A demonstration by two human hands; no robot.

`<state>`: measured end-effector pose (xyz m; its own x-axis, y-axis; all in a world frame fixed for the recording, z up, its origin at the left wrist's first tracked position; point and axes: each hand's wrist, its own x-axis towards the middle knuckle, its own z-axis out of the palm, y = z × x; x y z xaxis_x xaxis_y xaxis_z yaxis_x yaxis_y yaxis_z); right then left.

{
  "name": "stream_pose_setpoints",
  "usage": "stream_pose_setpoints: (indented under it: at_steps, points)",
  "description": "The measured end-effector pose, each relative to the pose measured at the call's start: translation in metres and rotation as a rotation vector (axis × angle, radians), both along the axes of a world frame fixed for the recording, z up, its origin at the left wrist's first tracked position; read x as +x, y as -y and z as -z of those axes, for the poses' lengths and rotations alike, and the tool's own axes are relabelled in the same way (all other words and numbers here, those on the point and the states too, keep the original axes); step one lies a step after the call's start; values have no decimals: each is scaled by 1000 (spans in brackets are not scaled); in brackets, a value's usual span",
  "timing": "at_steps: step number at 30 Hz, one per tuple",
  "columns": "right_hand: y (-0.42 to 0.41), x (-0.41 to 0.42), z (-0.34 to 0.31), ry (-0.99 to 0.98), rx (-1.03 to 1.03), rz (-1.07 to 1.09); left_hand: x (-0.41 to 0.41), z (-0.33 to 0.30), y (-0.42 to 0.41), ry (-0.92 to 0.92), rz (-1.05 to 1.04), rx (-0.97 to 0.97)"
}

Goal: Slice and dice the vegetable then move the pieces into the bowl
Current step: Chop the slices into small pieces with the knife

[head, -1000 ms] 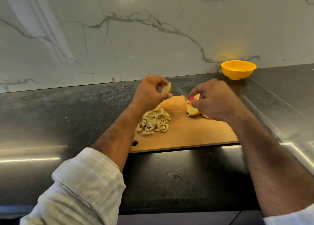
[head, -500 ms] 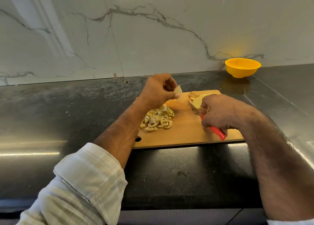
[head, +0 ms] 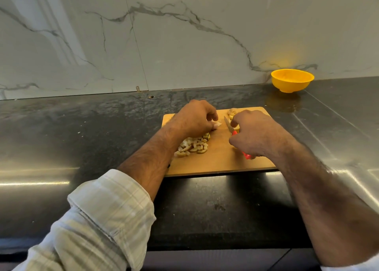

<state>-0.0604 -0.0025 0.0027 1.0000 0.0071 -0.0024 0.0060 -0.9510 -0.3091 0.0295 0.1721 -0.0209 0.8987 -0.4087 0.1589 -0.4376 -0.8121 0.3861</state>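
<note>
A wooden cutting board [head: 217, 164] lies on the dark counter. My left hand [head: 194, 119] pinches a pale vegetable slice [head: 217, 124] low over the board's middle. My right hand [head: 252, 133] grips a red-handled knife [head: 247, 155], its short blade [head: 227, 123] pointing away, just right of the slice. A heap of diced pieces [head: 192, 146] sits on the board below my left hand. More uncut slices [head: 232, 112] lie at the board's far edge, partly hidden by my right hand. A yellow bowl [head: 292, 80] stands at the back right, apart from the board.
A marble wall rises behind the counter. A shiny steel surface [head: 338, 127] borders the right side. The counter's front edge runs close below my forearms.
My left hand has lowered the slice from the air down to the board. My right hand, which took up the knife, has brought the blade next to the slice.
</note>
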Motion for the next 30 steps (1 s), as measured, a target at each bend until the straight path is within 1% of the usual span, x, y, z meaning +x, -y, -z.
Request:
stream_pose_setpoints:
  at_steps: [4, 12, 17, 26, 30]
  points:
    - [-7, 3, 1, 38, -15, -15, 1, -1, 1, -26, -22, 8]
    - [-11, 3, 1, -34, -71, -51, 1, -2, 3, -35, -48, -26]
    - [-12, 2, 5, -52, -64, -74, 1, -2, 3, -26, -30, -16]
    - [-14, 1, -1, 53, -99, -71, 3, -4, -1, -38, -38, -16]
    - [-19, -1, -2, 10, -119, -83, 3, -4, 0, -32, -47, -7]
